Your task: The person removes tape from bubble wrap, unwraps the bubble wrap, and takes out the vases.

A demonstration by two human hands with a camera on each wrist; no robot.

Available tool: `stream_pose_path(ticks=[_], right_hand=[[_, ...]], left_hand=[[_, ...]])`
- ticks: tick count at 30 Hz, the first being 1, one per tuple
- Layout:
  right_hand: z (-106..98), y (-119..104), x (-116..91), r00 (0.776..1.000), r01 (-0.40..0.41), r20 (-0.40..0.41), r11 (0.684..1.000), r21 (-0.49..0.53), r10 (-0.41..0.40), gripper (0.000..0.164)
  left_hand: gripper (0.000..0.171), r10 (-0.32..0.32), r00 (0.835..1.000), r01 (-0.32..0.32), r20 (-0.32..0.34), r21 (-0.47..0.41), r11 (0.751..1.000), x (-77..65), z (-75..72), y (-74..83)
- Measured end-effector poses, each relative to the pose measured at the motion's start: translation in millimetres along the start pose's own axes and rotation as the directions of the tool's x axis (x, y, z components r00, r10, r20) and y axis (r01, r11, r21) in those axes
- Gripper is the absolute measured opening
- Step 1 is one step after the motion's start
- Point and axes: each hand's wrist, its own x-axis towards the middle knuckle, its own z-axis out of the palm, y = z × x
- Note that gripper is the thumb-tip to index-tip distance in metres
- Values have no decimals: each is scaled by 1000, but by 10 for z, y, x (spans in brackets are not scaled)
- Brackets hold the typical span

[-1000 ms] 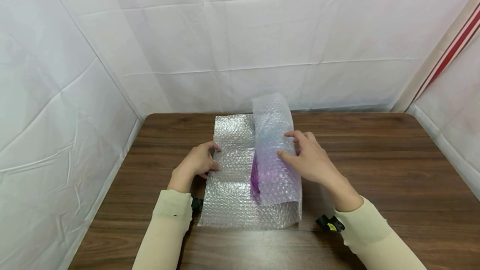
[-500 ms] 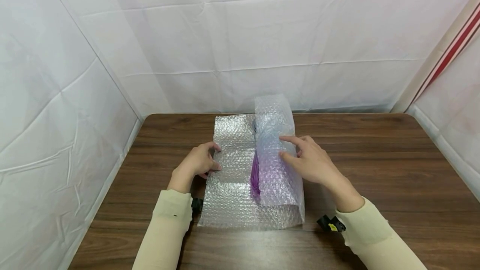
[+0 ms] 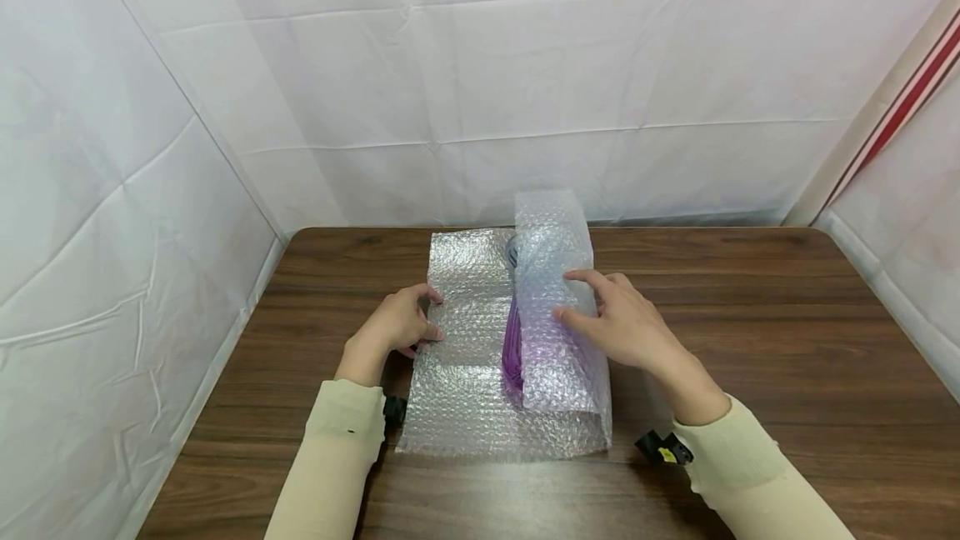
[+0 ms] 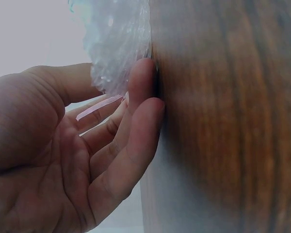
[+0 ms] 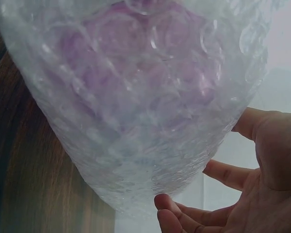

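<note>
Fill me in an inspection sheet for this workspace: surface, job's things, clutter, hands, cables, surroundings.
Surface: brown wood-grain table.
Job's things: bubble wrap spread flat on the left, with its right-hand flap folded over a purple item that shows partly past the flap's edge; exactly what it is cannot be told.
Clutter: nothing seen.
Hands: left hand pinches the wrap's left edge; right hand touches the flap, thumb and forefinger apart.
Cables: nothing seen.
Surroundings: creased white sheeting; red stripe at far right.
</note>
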Motion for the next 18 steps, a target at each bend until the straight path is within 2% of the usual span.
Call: stream_pose_path(ticks=[18], right_hand=[[-53,73,-21,1000,-8,-4,1000,25,8,67]], left_hand=[[55,-3,1000,3,-2,2,1000,7,8,-3]])
